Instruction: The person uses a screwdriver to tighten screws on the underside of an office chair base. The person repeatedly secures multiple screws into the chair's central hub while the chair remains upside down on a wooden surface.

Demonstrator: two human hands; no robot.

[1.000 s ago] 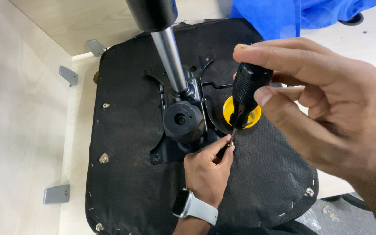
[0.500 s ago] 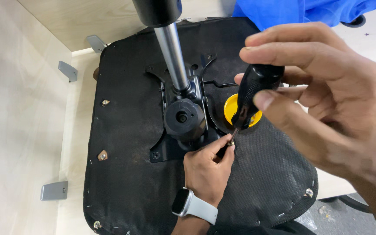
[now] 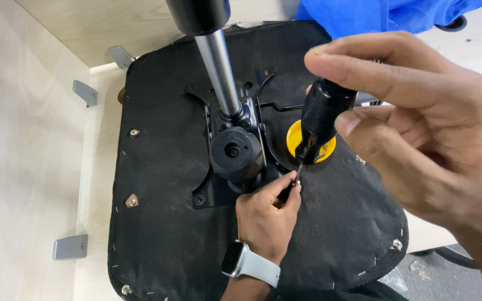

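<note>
Right hand (image 3: 419, 134) clamped on black screwdriver (image 3: 322, 120), tip down on screw (image 3: 297, 181) beside metal plate (image 3: 218, 189). Left hand (image 3: 266, 214) pinches screw, fingertips together, just below plate's knob (image 3: 235, 153).

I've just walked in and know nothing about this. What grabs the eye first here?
Closest and biggest, at the right, the right hand grips a black-handled screwdriver pointing down. Its tip meets a small screw pinched by the left hand, which wears a white-strapped watch. Both work on an upturned black chair seat, its metal column rising at top centre.
</note>
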